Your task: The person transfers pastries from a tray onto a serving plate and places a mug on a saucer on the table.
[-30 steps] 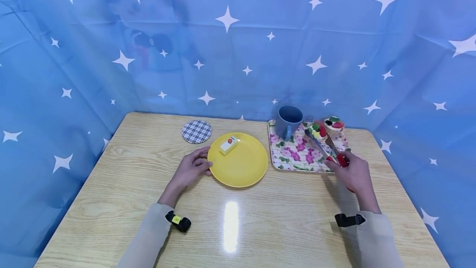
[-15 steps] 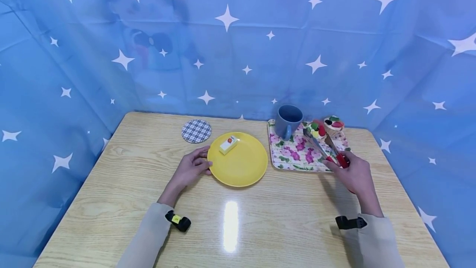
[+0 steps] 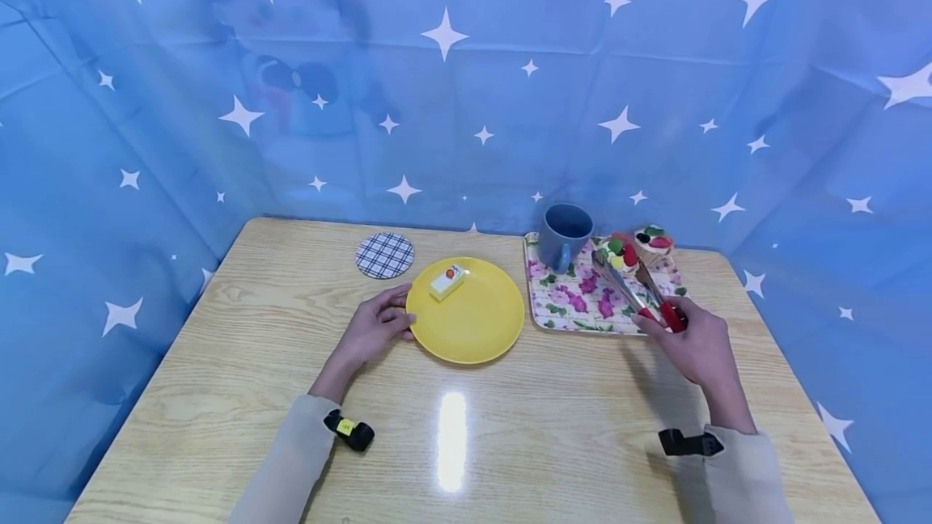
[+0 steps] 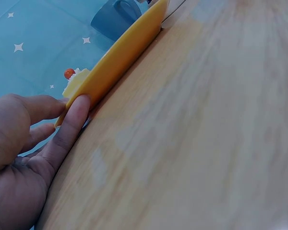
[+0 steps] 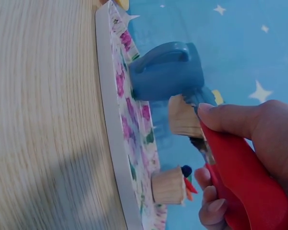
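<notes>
Red-handled tongs (image 5: 235,155), grasped by the right hand (image 3: 701,346), hold a cupcake (image 5: 183,119) above the floral tray (image 3: 555,320); left hand (image 3: 371,331) pinches the yellow plate (image 3: 476,326); pick-up apparently in hand; next, likely: steady plateward transfer.

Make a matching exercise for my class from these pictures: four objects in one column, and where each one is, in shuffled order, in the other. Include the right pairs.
Objects
1. Yellow plate
2. Red-handled tongs
3. Round checked mat
4. Blue mug

Places
A. Gripped by the right hand
B. Standing on the flowered tray
C. Held at its edge by the left hand
D. Lying flat on the table, touched by neither hand

Right pairs: 1-C, 2-A, 3-D, 4-B
</notes>
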`<state>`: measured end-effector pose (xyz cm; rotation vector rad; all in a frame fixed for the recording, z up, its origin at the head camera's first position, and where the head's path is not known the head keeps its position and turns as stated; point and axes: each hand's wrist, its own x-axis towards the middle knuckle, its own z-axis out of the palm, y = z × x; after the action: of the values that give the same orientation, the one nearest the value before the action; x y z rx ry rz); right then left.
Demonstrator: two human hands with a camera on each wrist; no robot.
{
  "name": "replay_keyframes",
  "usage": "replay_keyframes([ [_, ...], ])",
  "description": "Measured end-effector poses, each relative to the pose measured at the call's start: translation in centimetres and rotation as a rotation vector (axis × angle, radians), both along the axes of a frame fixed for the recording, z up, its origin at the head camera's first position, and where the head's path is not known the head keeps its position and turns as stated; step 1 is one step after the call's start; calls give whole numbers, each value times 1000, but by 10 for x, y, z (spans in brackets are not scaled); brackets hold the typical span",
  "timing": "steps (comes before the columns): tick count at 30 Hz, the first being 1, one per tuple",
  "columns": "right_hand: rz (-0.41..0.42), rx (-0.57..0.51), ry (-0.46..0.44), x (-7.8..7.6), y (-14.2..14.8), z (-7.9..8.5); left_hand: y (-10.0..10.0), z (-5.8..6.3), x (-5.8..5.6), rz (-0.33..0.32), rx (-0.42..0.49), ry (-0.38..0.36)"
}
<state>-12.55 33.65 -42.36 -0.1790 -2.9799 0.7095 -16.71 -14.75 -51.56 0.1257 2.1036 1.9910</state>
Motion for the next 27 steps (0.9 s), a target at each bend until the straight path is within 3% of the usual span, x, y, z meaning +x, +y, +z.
replay_keyframes([
  [27,56,-8,59,11,-13,14,0,-2,-1,-6,-25,9],
])
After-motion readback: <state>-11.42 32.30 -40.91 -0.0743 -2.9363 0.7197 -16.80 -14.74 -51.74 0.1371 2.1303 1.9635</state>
